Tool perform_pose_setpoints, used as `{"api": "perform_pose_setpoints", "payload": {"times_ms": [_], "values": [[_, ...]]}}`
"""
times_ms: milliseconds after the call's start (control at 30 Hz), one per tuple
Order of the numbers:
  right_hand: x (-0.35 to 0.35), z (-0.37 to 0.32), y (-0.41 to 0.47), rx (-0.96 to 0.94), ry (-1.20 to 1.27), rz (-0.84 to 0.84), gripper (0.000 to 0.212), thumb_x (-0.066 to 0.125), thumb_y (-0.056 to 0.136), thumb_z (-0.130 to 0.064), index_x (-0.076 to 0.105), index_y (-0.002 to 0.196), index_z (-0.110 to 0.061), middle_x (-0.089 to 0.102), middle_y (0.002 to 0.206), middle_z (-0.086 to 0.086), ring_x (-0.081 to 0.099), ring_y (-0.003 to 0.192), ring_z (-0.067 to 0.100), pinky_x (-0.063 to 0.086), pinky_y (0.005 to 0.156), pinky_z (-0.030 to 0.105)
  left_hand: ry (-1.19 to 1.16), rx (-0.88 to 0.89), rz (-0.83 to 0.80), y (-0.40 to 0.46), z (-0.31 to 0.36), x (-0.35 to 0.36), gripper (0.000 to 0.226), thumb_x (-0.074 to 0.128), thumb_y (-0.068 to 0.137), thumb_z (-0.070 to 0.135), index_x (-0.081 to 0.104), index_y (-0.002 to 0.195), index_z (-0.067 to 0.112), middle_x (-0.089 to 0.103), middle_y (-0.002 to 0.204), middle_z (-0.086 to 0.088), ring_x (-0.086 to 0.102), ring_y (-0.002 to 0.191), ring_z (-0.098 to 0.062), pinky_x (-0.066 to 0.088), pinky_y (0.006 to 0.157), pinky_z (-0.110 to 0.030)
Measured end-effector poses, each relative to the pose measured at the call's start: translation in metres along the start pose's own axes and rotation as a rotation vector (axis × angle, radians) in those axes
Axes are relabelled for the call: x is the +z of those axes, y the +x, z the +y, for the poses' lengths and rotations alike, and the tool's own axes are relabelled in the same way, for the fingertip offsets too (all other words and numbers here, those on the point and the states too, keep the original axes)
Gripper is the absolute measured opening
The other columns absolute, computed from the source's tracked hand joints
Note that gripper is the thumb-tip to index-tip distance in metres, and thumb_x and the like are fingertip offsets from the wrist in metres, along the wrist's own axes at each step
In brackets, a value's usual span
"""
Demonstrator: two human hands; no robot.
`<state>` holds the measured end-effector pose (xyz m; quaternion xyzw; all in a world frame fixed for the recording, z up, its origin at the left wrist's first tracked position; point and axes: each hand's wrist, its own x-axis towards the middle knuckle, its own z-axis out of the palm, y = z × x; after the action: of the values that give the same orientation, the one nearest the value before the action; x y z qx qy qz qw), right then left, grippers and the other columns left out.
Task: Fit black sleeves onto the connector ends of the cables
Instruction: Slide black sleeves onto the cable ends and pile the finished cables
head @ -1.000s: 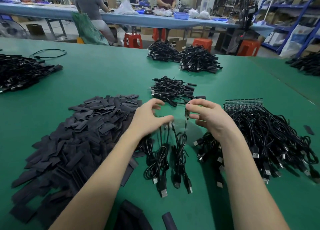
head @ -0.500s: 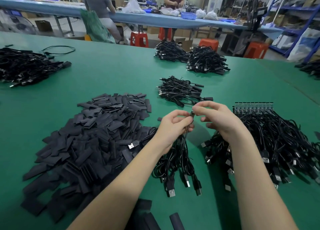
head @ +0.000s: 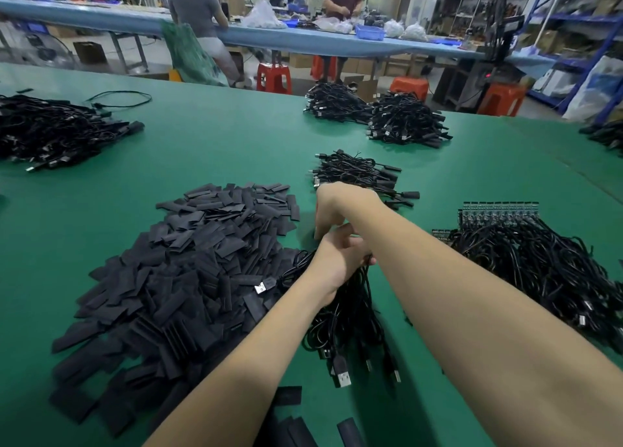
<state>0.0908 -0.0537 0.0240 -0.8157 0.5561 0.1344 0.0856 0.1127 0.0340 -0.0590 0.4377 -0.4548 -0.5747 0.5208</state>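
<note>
A big heap of flat black sleeves (head: 188,271) lies on the green table (head: 219,143), left of centre. My left hand (head: 337,264) grips a small bundle of black USB cables (head: 347,315) near their upper ends; their plugs trail toward me on the table. My right hand (head: 340,207) reaches across above the left hand, fingers pointing down at the heap's right edge. I see nothing held in it, and the left hand partly hides its fingertips.
A large tangle of cables (head: 539,271) with a row of small connector boards (head: 499,210) lies to the right. More cable piles sit ahead (head: 357,173), at the far side (head: 404,122) and far left (head: 47,129). Loose sleeves (head: 350,429) lie near me. People work at a far bench.
My right hand let go of the connector end and swung left over my left hand toward the sleeve heap. My left hand keeps hold of the cable bundle.
</note>
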Motion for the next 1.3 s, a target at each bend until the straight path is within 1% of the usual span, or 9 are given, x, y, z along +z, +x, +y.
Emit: {"api": "perform_pose_setpoints", "payload": {"times_ms": [133,200,267,367,533,767,867,967,1300], "values": [[0.007,0.01,0.006,0.01,0.103,-0.006,0.033,0.081,0.081,-0.035,0.067,0.101,-0.011,0.068,0.101,0.004,0.067,0.093,0.026,0.059,0.081,0.037,-0.035,-0.029,0.018,0.002,0.0,0.001,0.012,0.061,0.091,-0.006,0.064,0.095,0.005,0.067,0.073,-0.003,0.059,0.058,-0.01,0.049,0.058,-0.018],[0.007,0.022,0.002,-0.008,0.26,0.091,0.022,0.074,0.085,-0.03,0.071,0.1,-0.015,0.071,0.099,0.004,0.067,0.092,0.024,0.058,0.079,0.034,-0.104,-0.071,0.04,0.004,-0.001,0.001,0.008,0.065,0.092,-0.003,0.063,0.096,0.005,0.067,0.08,-0.009,0.063,0.062,-0.014,0.053,0.063,-0.02],[0.007,0.036,-0.008,-0.041,0.563,0.266,0.007,0.068,0.089,-0.025,0.069,0.084,-0.02,0.074,0.09,0.001,0.063,0.08,0.018,0.051,0.066,0.026,-0.147,-0.1,0.043,0.006,-0.001,0.0,0.008,0.065,0.094,-0.001,0.063,0.093,0.008,0.067,0.08,-0.007,0.065,0.061,-0.012,0.055,0.067,-0.021],[0.019,0.064,-0.039,-0.035,1.232,0.493,0.017,0.067,0.093,-0.016,0.057,0.08,-0.02,0.077,0.085,0.001,0.054,0.059,0.011,0.044,0.054,0.023,-0.23,-0.106,0.036,0.007,0.002,-0.002,0.009,0.062,0.094,-0.003,0.064,0.095,0.006,0.066,0.078,-0.005,0.065,0.059,-0.01,0.055,0.063,-0.019],[0.051,0.092,-0.092,-0.112,1.819,0.578,0.02,0.079,0.086,-0.01,0.06,0.084,-0.015,0.068,0.08,0.004,0.063,0.065,0.012,0.048,0.058,0.018,-0.358,-0.126,-0.023,0.006,0.007,-0.008,0.008,0.062,0.095,0.0,0.066,0.099,0.005,0.068,0.075,-0.004,0.065,0.062,-0.01,0.053,0.06,-0.017],[0.065,0.087,-0.097,-0.096,1.812,0.608,0.015,0.08,0.084,-0.008,0.072,0.096,-0.014,0.076,0.084,0.005,0.071,0.077,0.015,0.054,0.065,0.021,-0.506,-0.169,-0.114,0.003,0.012,-0.016,0.011,0.065,0.089,0.008,0.065,0.1,0.01,0.066,0.077,-0.002,0.061,0.066,-0.012,0.051,0.064,-0.019],[0.069,0.086,-0.098,-0.137,1.912,0.65,0.011,0.081,0.082,-0.01,0.078,0.091,-0.015,0.077,0.088,0.007,0.072,0.08,0.015,0.056,0.07,0.02,-0.495,-0.183,-0.135,0.001,0.013,-0.016,0.017,0.069,0.082,0.01,0.065,0.099,0.009,0.066,0.076,-0.002,0.061,0.065,-0.012,0.051,0.06,-0.018],[0.068,0.082,-0.096,-0.175,2.003,0.683,0.018,0.083,0.074,-0.013,0.078,0.091,-0.013,0.078,0.087,0.007,0.073,0.079,0.015,0.056,0.071,0.02,-0.475,-0.197,-0.155,-0.001,0.015,-0.015,0.021,0.069,0.08,0.012,0.064,0.1,0.008,0.065,0.076,-0.002,0.061,0.065,-0.011,0.052,0.059,-0.018],[0.07,0.078,-0.093,-0.119,1.992,0.776,0.014,0.08,0.082,-0.002,0.077,0.094,-0.008,0.078,0.092,0.012,0.072,0.083,0.02,0.057,0.073,0.022,-0.494,-0.18,-0.199,-0.004,0.018,-0.015,0.017,0.068,0.08,0.012,0.064,0.096,0.008,0.063,0.076,-0.001,0.059,0.064,-0.009,0.051,0.059,-0.016]]}}
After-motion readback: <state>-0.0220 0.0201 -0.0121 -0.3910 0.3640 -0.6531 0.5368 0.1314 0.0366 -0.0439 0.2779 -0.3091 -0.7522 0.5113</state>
